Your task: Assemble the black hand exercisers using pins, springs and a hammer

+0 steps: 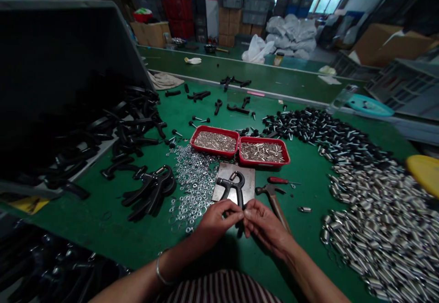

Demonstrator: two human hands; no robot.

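My left hand (224, 218) and my right hand (262, 223) meet at the fingertips in front of me, both pinched. Whatever sits between the fingertips is too small to make out. Just beyond them a black hand grip exerciser (236, 179) with a metal spring lies on a square metal plate (248, 172); one of its handles runs down behind my fingers. A hammer (273, 197) with a wooden handle rests right of the plate, partly behind my right hand. Loose metal nuts (195, 186) are spread to the left of the plate.
Two red trays (288, 159) of small metal parts stand behind the plate. Springs (387, 220) and black-headed bolts (315, 127) are heaped at right. Several assembled exercisers (151, 191) and a bin of black handles (130, 129) are at left. A red screwdriver (278, 180) lies near the hammer.
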